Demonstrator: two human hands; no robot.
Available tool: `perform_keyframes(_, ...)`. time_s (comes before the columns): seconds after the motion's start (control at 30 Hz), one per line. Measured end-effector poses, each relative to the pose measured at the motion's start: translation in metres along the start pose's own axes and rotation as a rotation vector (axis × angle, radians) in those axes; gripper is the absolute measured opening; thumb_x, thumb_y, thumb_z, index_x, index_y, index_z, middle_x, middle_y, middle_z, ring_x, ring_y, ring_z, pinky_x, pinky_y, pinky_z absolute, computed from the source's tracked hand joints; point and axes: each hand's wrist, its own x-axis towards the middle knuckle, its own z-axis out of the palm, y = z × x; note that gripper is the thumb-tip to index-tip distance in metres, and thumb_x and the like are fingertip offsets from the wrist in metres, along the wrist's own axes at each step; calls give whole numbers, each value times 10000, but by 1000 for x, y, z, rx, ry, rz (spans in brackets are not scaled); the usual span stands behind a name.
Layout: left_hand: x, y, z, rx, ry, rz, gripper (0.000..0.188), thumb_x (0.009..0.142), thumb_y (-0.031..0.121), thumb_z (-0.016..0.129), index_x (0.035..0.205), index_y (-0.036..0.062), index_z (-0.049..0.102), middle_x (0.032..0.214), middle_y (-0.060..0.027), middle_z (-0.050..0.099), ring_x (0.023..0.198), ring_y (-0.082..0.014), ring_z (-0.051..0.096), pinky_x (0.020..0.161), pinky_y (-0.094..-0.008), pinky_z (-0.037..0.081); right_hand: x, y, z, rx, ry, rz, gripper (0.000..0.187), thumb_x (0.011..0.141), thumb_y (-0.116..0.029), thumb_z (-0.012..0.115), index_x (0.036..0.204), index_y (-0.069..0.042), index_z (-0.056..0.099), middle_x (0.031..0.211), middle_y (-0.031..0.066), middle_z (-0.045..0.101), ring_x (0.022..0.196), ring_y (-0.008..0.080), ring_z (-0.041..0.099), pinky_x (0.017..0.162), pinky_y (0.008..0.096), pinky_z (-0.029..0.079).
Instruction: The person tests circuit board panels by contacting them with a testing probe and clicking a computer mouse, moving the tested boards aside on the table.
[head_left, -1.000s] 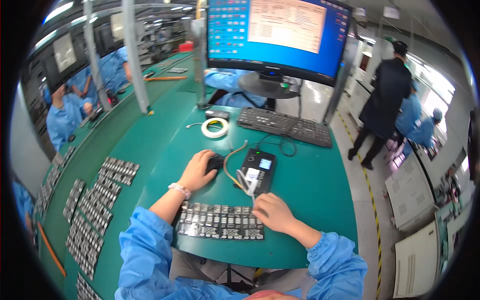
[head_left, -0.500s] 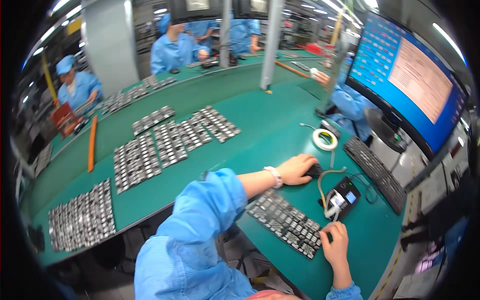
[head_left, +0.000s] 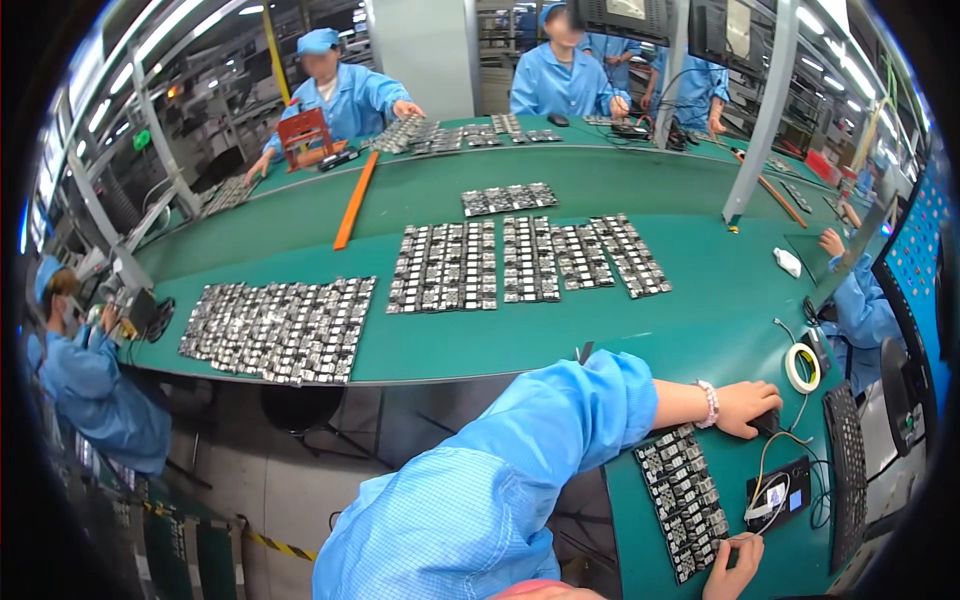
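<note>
Here, a worker's blue left sleeve (head_left: 480, 470) fills the foreground, hiding part of the opening beside a green table (head_left: 700, 325). The right hand (head_left: 735, 570) has thumb and fingers together on what appears to be the end of a pale cable (head_left: 760, 512), at the edge of a block of circuit boards (head_left: 683, 500) lying flat on the table's right end, presumably to steady it there. A black tester (head_left: 787, 480) with a small lit screen lies just beside the boards, near enough, it seems, for the cable looped over it to reach them. The left hand (head_left: 748, 408) is curled over a black computer mouse (head_left: 770, 423), mostly hidden under the palm, apparently leaving the other free for the cable. Past it sit a roll of pale tape (head_left: 792, 374) and a black keyboard (head_left: 846, 480), with a monitor (head_left: 915, 230) cut off at the rim. Farther off, rows of circuit boards (head_left: 442, 266) lie side by side, likely to keep them flat and sorted. Beyond them are an orange bar (head_left: 356, 200) and a grey metal post (head_left: 763, 120), which partly blocks the view of co-workers (head_left: 562, 85) in blue.
</note>
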Motion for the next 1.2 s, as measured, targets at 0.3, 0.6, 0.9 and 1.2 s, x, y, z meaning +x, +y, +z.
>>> perform_keyframes(0.3, -5, 4, -2, 25, 6, -14, 604, 694, 182, 706, 1236, 54, 471, 1223, -168, 505, 1081, -372, 544, 909, -466, 470, -3, -2, 2, 9, -14, 8, 218, 939, -188, 634, 971, 27, 648, 1026, 221, 632, 977, 406, 569, 917, 489, 449)
perform_keyframes(0.6, 4, 17, -17, -36, -4, 21, 522, 703, 189, 715, 1171, 19, 559, 1133, -204, 601, 1059, -400, 573, 937, -475, 471, -5, -4, 12, 53, 164, 12, 104, 762, -24, 689, 800, -25, 592, 881, 129, 605, 891, 333, 576, 827, 413, 457)
perform_keyframes(0.9, 3, 8, -21, 41, -115, -2, 607, 780, 139, 714, 1329, 37, 476, 1339, -197, 533, 1258, -375, 490, 1090, -450, 380, -3, 12, 15, 56, 137, -2, 133, 827, -134, 723, 829, -50, 620, 931, 99, 606, 927, 314, 583, 817, 406, 479)
perform_keyframes(1.2, 5, 24, -18, 70, -163, -14, 606, 775, 113, 705, 1328, 35, 468, 1379, -155, 525, 1285, -358, 469, 1106, -427, 377, -16, 10, 13, 114, 138, 59, 113, 863, -117, 680, 846, -27, 614, 952, 64, 581, 909, 264, 567, 801, 388, 482)
